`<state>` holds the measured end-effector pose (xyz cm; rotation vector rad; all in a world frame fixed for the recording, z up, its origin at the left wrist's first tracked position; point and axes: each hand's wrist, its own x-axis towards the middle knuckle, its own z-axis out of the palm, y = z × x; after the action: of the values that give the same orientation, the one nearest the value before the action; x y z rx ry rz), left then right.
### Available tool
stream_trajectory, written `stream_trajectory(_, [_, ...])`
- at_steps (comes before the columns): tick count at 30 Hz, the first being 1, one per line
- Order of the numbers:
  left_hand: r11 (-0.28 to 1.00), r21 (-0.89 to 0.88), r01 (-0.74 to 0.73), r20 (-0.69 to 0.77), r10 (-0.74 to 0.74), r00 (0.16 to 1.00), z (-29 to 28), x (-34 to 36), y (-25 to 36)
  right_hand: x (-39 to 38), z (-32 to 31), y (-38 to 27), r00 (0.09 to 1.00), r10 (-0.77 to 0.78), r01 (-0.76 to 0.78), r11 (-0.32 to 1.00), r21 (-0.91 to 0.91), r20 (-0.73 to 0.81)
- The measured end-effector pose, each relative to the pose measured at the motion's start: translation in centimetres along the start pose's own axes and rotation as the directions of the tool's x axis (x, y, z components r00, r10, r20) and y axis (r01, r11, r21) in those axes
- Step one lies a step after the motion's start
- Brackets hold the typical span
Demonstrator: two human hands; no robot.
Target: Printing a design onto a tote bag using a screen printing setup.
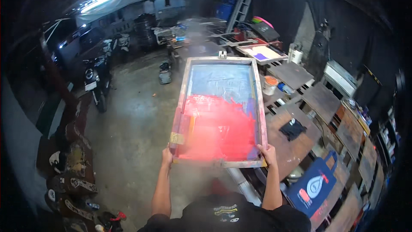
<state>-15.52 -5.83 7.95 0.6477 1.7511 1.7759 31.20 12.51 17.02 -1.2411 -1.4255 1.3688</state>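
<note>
Out in front of me I hold a wooden-framed printing screen, its lower part covered in wet-looking red ink and its upper part bare bluish mesh. My left hand is closed around the frame's near left corner. At the near right corner, my right hand grips the frame with the thumb over its edge. A metal clip sits on the far rail, and a strip of tan tape wraps the left rail. The fingers under the frame are hidden.
On the right, printing boards stand in rows; one carries a printed blue tote bag, another a crumpled black cloth. Beyond are another screen and an orange-topped tub. A motorcycle is parked at left; a ladder leans behind.
</note>
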Motion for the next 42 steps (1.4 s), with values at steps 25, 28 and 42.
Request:
stream_trajectory(25, [0.999,0.036,0.017,-0.184,-0.011,0.983,-11.4,35.2,-0.3,32.2,32.1,-4.1,0.969,-0.025,-0.014,0.988,0.156,0.248])
stream_trajectory(28, [0.991,0.051,0.126,-0.112,-0.12,0.986,-13.4,40.5,1.0,33.9,35.2,-3.4,0.976,-0.016,-0.009,0.994,0.112,0.217])
stream_trajectory(42, [0.992,0.076,0.096,0.185,-0.109,0.977,-9.0,59.6,3.9,37.0,41.1,-6.0,0.992,0.01,-0.002,0.998,0.06,-0.127])
